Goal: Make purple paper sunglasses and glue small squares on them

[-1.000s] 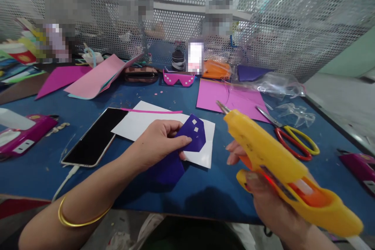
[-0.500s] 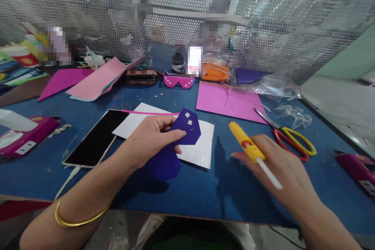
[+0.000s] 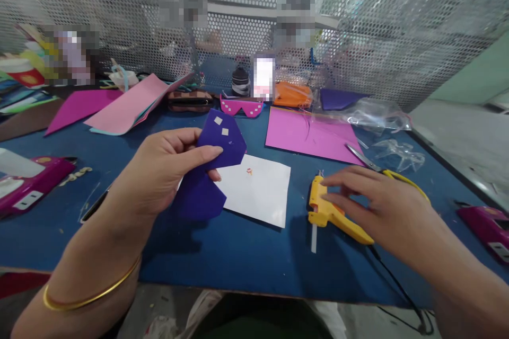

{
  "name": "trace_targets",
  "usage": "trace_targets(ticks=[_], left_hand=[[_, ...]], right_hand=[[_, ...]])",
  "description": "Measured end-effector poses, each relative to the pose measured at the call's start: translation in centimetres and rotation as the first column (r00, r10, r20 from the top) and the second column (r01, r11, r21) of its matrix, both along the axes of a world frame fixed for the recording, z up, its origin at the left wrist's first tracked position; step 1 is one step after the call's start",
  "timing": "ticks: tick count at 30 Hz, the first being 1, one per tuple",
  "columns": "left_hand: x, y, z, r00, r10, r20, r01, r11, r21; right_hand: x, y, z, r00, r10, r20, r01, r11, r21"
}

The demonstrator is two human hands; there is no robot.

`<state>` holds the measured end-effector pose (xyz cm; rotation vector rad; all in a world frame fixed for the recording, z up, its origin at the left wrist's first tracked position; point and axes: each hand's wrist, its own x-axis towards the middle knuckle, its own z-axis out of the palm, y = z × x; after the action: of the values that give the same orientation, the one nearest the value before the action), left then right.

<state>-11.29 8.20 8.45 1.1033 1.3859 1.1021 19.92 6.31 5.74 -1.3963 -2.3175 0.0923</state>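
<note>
Gluing, seemingly: left grip (image 3: pixel 169 169) pinches purple piece (image 3: pixel 230 152).
Right grip (image 3: pixel 379 198) at glue gun (image 3: pixel 321 215), hold unclear, near worktop's (image 3: pixel 258 265) front edge; next likely needs fingers free.

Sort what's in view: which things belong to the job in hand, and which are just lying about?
Likely in use:
purple cut-out with two white squares, held in the left hand
yellow glue gun, at the right hand
perhaps the pink glasses, bearing similar squares

Seemingly lying about:
scissors
lilac sheet
brown case
clear plastic bag
</note>
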Motion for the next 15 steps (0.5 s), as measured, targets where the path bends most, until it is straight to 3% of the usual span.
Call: trace_targets(ticks=[3,7,11,15], left_hand=[[0.2,0.1,-0.4,1.000,-0.017,-0.002,0.017,1.000,-0.006],[0.6,0.2,-0.9,0.999,-0.051,0.013,0.051,0.999,0.015],[0.7,0.2,-1.2,0.996,-0.091,-0.010,0.091,0.996,0.014],[0.6,0.2,-1.2,0.995,-0.094,-0.035,0.096,0.995,0.040]], right_hand=[[-4.8,2.2,1.1,0.983,0.103,-0.150,-0.127,0.979,-0.162],[-9.3,5.7,-0.8,0.985,0.129,-0.117,-0.159,0.942,-0.294],[-10.9,8.6,-3.4,0.987,0.096,-0.130,-0.135,0.932,-0.338],[-11.4,10.0,-5.0,0.980,0.094,-0.173,-0.156,0.908,-0.389]])
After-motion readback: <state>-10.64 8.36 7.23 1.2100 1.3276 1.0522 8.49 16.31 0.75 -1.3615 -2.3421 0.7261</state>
